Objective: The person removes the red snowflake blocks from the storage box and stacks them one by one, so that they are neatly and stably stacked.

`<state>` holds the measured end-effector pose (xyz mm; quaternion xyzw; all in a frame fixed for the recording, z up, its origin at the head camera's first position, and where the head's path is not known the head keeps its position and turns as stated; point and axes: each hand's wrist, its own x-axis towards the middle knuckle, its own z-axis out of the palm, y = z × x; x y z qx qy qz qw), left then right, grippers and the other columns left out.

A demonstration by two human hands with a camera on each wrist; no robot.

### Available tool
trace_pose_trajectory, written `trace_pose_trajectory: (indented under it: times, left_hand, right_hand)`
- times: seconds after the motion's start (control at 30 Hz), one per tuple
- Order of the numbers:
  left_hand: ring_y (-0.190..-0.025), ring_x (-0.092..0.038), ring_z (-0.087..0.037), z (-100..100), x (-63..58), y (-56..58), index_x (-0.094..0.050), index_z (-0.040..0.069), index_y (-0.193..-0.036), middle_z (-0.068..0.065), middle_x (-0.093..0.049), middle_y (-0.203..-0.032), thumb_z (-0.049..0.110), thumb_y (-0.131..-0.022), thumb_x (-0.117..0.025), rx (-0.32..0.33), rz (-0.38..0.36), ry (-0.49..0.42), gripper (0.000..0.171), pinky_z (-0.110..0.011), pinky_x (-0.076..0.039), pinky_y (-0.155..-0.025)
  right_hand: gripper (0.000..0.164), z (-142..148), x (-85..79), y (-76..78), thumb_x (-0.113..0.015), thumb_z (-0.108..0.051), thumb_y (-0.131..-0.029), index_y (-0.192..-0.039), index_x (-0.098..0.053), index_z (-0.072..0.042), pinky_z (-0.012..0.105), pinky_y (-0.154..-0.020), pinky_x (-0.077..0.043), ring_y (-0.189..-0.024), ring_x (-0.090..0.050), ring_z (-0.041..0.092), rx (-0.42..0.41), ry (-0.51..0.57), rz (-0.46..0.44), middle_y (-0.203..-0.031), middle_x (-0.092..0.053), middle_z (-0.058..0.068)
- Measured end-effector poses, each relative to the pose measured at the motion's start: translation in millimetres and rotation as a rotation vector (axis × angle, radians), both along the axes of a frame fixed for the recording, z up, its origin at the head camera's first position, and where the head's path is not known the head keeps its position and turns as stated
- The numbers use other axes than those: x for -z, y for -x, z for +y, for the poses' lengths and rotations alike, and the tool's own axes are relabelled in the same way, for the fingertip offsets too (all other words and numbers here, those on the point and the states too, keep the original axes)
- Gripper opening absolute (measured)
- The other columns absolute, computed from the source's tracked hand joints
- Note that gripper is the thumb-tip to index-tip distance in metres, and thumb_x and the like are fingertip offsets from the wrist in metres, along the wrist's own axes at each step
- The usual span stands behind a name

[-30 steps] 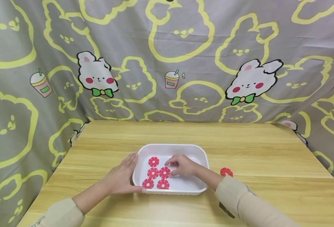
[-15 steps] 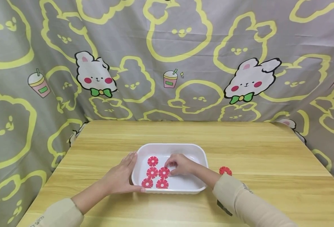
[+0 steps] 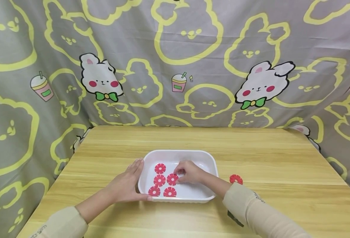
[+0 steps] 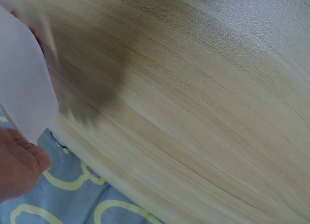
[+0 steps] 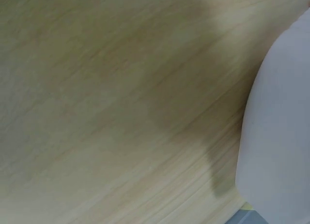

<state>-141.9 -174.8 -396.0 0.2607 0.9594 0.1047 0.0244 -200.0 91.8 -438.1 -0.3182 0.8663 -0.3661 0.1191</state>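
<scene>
In the head view, a white plastic tray (image 3: 192, 200) stands on the table with several red snowflake building discs lying flat in its left half. My left hand (image 3: 127, 185) presses along the tray's left wall with straight fingers, its thumb stretched along the front rim. Inside the tray, my right hand (image 3: 191, 172) pinches the edge of one red snowflake disc (image 3: 169, 180) with thumb and index finger. Left of it lie a disc (image 3: 157, 182), an upper one (image 3: 157, 170) and a lower one (image 3: 167, 194). The wrist views show mostly tray wall (image 4: 24, 74) and table.
Outside the tray on the right, another red snowflake disc (image 3: 236, 177) lies on the wooden table (image 3: 133, 142), partly hidden by the right sleeve (image 3: 252, 205). A grey curtain (image 3: 169, 43) with yellow cartoon outlines hangs behind the table and at its sides.
The right thumb and index finger have closed in from a wider spread to the edge of the disc, which has shifted slightly away from me. The left hand stays at the tray.
</scene>
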Motion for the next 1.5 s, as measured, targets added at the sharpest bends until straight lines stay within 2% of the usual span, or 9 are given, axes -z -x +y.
trace_pose_trajectory:
  times: [0.23, 0.4, 0.63, 1.0, 1.17, 1.5]
  left_hand:
    - [-0.137, -0.028, -0.038, 0, 1.7, -0.5, -0.026, -0.01, -0.141, -0.026, -0.028, -0.148, 0.075, -0.064, -0.061, 0.005, 0.012, -0.008, 0.12, -0.047, -0.035, -0.108]
    - [-0.138, -0.028, -0.038, 0, 0.9, -0.3, -0.026, -0.01, -0.141, -0.026, -0.028, -0.148, 0.075, -0.064, -0.062, 0.003, 0.015, -0.005, 0.12, -0.046, -0.035, -0.108]
    - [-0.138, -0.027, -0.038, 0, 0.4, 0.2, -0.025, -0.01, -0.142, -0.026, -0.026, -0.149, 0.073, -0.064, -0.063, 0.001, 0.003, 0.002, 0.12, -0.046, -0.034, -0.109]
    - [-0.136, -0.031, -0.038, -1, 0.0, -0.6, -0.028, -0.01, -0.141, -0.026, -0.031, -0.147, 0.076, -0.065, -0.06, 0.008, 0.025, 0.01, 0.119, -0.046, -0.036, -0.107]
    - [-0.135, -0.032, -0.039, -1, 0.0, -0.9, -0.029, -0.011, -0.14, -0.027, -0.032, -0.146, 0.077, -0.065, -0.059, 0.019, 0.043, 0.009, 0.119, -0.046, -0.035, -0.108]
    - [-0.135, -0.032, -0.039, 0, 0.8, -1.1, -0.028, -0.012, -0.14, -0.027, -0.032, -0.146, 0.076, -0.065, -0.059, 0.021, 0.04, 0.002, 0.119, -0.046, -0.035, -0.107]
  right_hand:
    - [0.024, 2, -3.4, -1.7, -0.078, -0.01, -0.071, -0.091, -0.071, 0.0, 0.014, -0.065, -0.044, -0.073, -0.048, 0.005, 0.057, 0.014, -0.021, -0.078, -0.06, 0.002]
    - [0.025, 4, -7.7, -2.9, -0.078, -0.01, -0.07, -0.091, -0.071, 0.001, 0.014, -0.064, -0.044, -0.072, -0.049, 0.006, 0.067, 0.034, -0.009, -0.078, -0.061, 0.003]
    - [0.024, 10, -14.0, -6.3, -0.077, -0.01, -0.071, -0.092, -0.071, 0.0, 0.015, -0.064, -0.047, -0.072, -0.053, 0.011, 0.082, 0.077, 0.039, -0.078, -0.062, 0.004]
    - [0.021, 18, -30.4, -20.3, -0.077, -0.009, -0.072, -0.091, -0.071, -0.002, 0.02, -0.064, -0.049, -0.074, -0.056, 0.018, 0.173, 0.111, 0.103, -0.079, -0.063, 0.006]
    - [0.022, 26, -35.9, -25.6, -0.078, -0.011, -0.072, -0.091, -0.071, -0.003, 0.021, -0.065, -0.05, -0.075, -0.057, 0.023, 0.183, 0.125, 0.141, -0.08, -0.064, 0.009]
    - [0.023, 48, -39.1, -34.3, -0.078, -0.01, -0.072, -0.092, -0.071, -0.003, 0.02, -0.066, -0.05, -0.077, -0.056, 0.018, 0.231, 0.178, 0.152, -0.081, -0.063, 0.002]
